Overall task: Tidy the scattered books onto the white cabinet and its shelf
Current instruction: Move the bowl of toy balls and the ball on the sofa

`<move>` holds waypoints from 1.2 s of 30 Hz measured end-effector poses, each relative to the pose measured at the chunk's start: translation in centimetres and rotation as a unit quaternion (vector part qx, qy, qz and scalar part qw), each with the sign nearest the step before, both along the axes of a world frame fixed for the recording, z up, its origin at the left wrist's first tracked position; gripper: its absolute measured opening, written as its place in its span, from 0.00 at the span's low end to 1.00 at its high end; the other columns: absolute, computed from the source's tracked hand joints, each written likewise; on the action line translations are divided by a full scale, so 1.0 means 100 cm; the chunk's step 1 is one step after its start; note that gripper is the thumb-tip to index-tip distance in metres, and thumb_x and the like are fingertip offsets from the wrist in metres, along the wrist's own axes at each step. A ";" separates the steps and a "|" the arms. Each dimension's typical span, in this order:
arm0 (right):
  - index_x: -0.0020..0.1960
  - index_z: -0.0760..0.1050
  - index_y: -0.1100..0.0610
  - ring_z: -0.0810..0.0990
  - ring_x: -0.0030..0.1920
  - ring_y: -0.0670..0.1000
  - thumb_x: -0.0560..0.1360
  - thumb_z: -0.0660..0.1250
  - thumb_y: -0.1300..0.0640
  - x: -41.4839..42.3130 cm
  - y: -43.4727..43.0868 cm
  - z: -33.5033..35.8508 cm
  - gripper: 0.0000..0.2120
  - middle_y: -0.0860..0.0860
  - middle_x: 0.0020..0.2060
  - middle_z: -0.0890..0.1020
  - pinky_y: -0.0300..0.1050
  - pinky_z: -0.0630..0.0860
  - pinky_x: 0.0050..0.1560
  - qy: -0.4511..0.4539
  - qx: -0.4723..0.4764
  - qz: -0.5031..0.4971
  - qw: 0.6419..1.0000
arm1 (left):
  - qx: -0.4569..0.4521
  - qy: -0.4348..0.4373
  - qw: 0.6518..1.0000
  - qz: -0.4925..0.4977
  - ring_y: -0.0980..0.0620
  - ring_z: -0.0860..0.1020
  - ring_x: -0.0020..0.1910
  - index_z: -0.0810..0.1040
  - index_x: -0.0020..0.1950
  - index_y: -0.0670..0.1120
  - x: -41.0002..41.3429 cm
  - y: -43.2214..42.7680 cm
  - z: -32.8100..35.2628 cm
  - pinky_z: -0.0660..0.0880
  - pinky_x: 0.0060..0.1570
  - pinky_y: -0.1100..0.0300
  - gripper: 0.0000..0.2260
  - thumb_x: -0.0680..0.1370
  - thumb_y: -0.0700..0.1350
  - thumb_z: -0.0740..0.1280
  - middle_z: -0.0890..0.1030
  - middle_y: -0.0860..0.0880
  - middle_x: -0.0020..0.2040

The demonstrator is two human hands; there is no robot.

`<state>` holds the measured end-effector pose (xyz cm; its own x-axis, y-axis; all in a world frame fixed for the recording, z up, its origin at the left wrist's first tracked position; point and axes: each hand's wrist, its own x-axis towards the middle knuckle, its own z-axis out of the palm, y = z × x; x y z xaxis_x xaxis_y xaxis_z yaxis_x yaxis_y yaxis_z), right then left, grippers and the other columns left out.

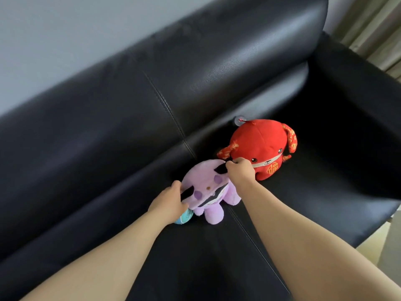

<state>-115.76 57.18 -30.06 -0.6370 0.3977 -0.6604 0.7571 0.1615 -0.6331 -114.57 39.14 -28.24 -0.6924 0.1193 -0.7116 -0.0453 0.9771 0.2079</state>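
Note:
No book and no white cabinet show in the head view. A purple plush toy (207,190) with black ears sits on the black leather sofa (130,131). My left hand (168,202) pinches its left black ear. My right hand (239,170) pinches its right black ear. Right behind it, a red plush toy (260,146) with gold embroidery sits against the backrest.
A small teal and pink ball (184,217) lies partly hidden under my left hand, beside the purple toy. The sofa armrest (358,105) rises at the right. A beige curtain (377,29) hangs at the top right, and light floor (377,246) shows at the lower right.

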 end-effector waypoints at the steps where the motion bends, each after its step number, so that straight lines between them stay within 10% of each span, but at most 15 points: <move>1: 0.48 0.71 0.60 0.67 0.30 0.47 0.77 0.57 0.60 0.004 0.000 0.001 0.05 0.50 0.31 0.70 0.40 0.62 0.29 0.004 -0.001 -0.008 1.000 | 0.002 0.003 1.000 0.004 0.49 0.75 0.54 0.67 0.64 0.47 0.002 -0.001 0.000 0.73 0.45 0.57 0.14 0.79 0.44 0.62 0.74 0.48 0.60; 14: 0.56 0.70 0.57 0.73 0.36 0.50 0.77 0.57 0.58 0.039 0.018 0.032 0.09 0.52 0.37 0.74 0.43 0.72 0.37 0.027 0.008 -0.076 0.997 | 0.131 0.038 0.978 0.160 0.50 0.76 0.50 0.72 0.61 0.48 0.029 0.011 0.031 0.73 0.43 0.59 0.10 0.81 0.44 0.58 0.76 0.48 0.54; 21: 0.70 0.62 0.57 0.67 0.65 0.60 0.76 0.59 0.59 0.024 0.051 0.023 0.23 0.56 0.70 0.63 0.54 0.68 0.61 0.061 0.186 -0.153 0.969 | 0.120 0.055 0.976 0.171 0.50 0.74 0.53 0.70 0.65 0.48 0.024 0.017 0.021 0.72 0.45 0.59 0.13 0.81 0.44 0.57 0.72 0.47 0.62; 27: 0.77 0.46 0.47 0.60 0.70 0.61 0.73 0.55 0.67 -0.001 0.100 0.018 0.37 0.52 0.74 0.59 0.54 0.62 0.68 -0.040 0.235 -0.032 0.971 | 0.160 0.059 0.960 0.221 0.53 0.72 0.47 0.72 0.62 0.47 0.018 0.026 0.016 0.70 0.38 0.64 0.11 0.81 0.43 0.57 0.71 0.52 0.49; 36: 0.63 0.70 0.58 0.66 0.65 0.62 0.78 0.54 0.53 0.023 0.074 0.016 0.17 0.60 0.63 0.69 0.54 0.66 0.64 -0.052 0.163 -0.066 0.983 | 0.193 0.024 0.958 0.210 0.51 0.75 0.47 0.73 0.55 0.47 0.022 0.040 0.025 0.71 0.44 0.59 0.06 0.80 0.43 0.58 0.76 0.50 0.47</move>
